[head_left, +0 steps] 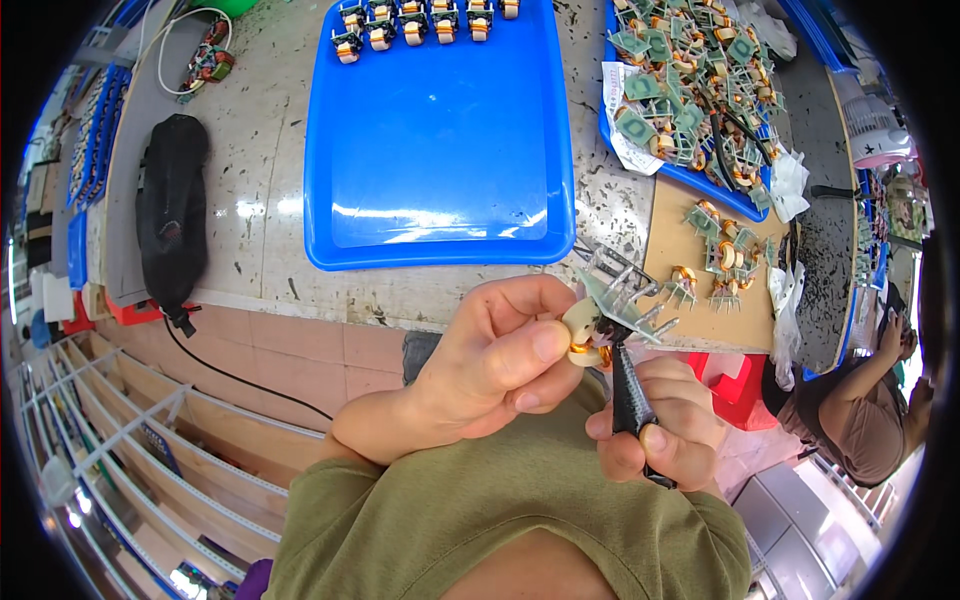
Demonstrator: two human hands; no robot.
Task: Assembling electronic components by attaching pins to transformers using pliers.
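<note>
My left hand [510, 345] pinches a small circuit board [625, 300] with metal pins, held in front of my chest near the table's front edge. A cream-coloured round part with copper winding [583, 345] sits on the board, right by my left thumb. In my right hand [660, 425] are black tweezers [630, 395], held between thumb and fingers and tilted upward. Their narrow tip meets the underside of the board beside the winding. Exactly what the tip touches is hidden.
A blue tray [440, 256] holds rows of assembled coil parts [410, 22] at its far end. At the right, another blue tray [725, 195] is heaped with boards. Several loose boards [730, 255] lie on brown cardboard [690, 320]. A black pouch [173, 210] lies left; another person [860, 420] sits right.
</note>
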